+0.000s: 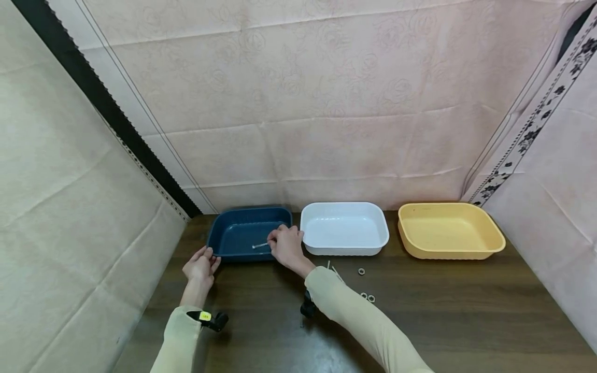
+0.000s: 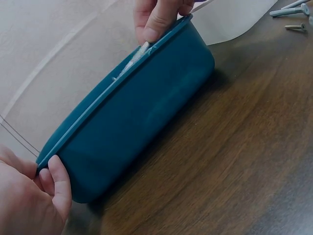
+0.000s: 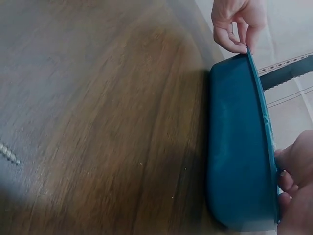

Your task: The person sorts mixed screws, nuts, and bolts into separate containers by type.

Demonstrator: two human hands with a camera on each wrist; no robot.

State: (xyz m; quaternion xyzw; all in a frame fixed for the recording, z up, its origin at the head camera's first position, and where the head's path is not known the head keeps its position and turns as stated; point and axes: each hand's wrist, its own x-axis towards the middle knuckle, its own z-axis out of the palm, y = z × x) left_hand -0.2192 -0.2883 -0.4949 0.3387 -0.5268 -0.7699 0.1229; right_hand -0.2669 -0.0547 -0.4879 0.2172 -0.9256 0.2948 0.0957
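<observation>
My left hand (image 1: 199,269) pinches the rim of the dark blue plastic tray (image 1: 242,257) at its near left corner. The left wrist view shows its thumb and fingers on either side of that rim. Over the tray's right part, my right hand (image 1: 286,245) holds a long silvery screw (image 1: 260,245) by one end, between thumb and fingertips. The screw's free end points left, over the inside of the tray. In the left wrist view its threaded shank (image 2: 133,61) shows just above the near rim.
A white tray (image 1: 345,250) and a yellow tray (image 1: 451,255) stand in line to the right. Several nuts (image 1: 361,271) and more screws (image 1: 337,273) lie on the wooden table by my right forearm. Another screw (image 3: 9,153) lies nearer me. Cloth hangs behind and at both sides.
</observation>
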